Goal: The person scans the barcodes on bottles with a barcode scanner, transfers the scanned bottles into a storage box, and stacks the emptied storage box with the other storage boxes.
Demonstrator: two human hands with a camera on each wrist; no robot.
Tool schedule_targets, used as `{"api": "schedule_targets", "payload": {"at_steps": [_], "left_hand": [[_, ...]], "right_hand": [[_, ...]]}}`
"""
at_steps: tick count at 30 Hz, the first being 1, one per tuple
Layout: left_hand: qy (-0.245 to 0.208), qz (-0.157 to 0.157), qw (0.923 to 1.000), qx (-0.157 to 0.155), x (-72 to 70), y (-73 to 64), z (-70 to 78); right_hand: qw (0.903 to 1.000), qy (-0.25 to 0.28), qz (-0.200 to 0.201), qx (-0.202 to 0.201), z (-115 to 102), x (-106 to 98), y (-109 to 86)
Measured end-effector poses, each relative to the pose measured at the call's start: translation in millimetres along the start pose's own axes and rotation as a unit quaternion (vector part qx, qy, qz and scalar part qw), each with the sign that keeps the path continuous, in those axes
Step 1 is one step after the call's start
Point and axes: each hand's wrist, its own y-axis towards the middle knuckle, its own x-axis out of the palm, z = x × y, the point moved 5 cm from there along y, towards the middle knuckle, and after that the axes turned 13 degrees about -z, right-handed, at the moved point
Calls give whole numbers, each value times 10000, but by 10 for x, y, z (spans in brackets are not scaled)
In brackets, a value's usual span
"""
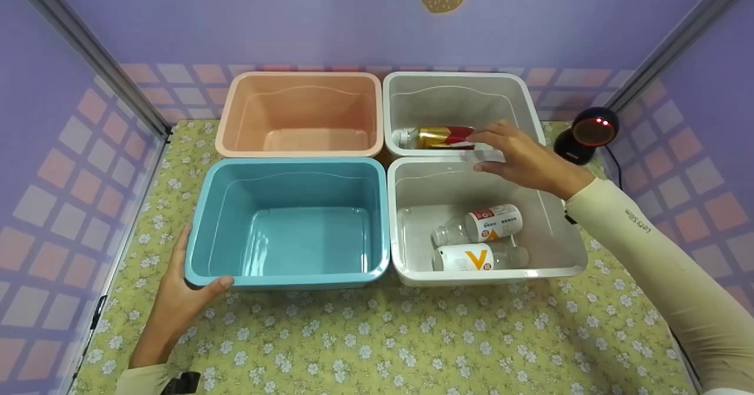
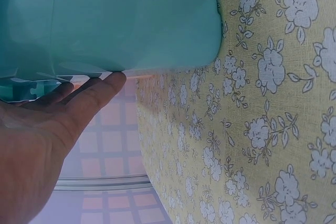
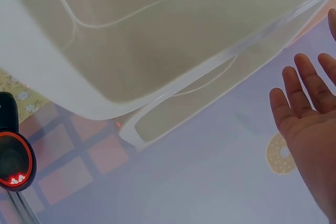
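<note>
My left hand point(image 1: 179, 298) rests at the near left corner of a blue bin point(image 1: 294, 279), its thumb on the rim. In the left wrist view its nearly straight fingers point(image 2: 97, 95) touch the bin's outer side. Over the meeting rims of two whitish bins is my right hand point(image 1: 515, 156), fingers extended; the right wrist view shows an empty palm point(image 3: 315, 140). Below it, the front whitish bin point(image 1: 406, 274) contains two clear bottles with white labels, one farther back point(image 1: 495, 223) and one nearer point(image 1: 471, 258). A bottle with a gold-and-red label point(image 1: 442, 137) lies in the rear whitish bin point(image 1: 459, 76).
Behind the blue bin stands a peach bin point(image 1: 300, 77). A black scanner-like device with red lights point(image 1: 589, 133) stands right of the rear whitish bin. Flowered cloth point(image 1: 353, 342) covers the table, and purple walls point(image 1: 330, 24) enclose its back and sides.
</note>
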Motion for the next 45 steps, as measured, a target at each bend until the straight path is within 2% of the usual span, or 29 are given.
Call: {"api": "schedule_targets", "payload": {"at_steps": [3,8,13,20,26,34,45], "left_hand": [[54,9,10000,2,-5,-8,5],[-45,10,10000,73,-10,-11,21],[-95,7,10000,10,-18,2,19],[79,34,9999,-62,-21,-15,14],[-60,6,10000,-34,-10,-13,3],[-169,9,9999,-34,-3,-11,-7],[-77,-17,9999,75,10,-16,15]], "right_hand": [[9999,-24,79,-88,-58,21,-25],[9998,120,31,-122,-142,65,-64],[9997,172,-41,-147,-195,111,-97],[9996,192,-213,-41,-217,204,-139],[9988,250,-416,82,-234,305,-186],[9983,385,-402,-146,-223,435,-210],[9972,354,-665,-47,-248,562,-220]]}}
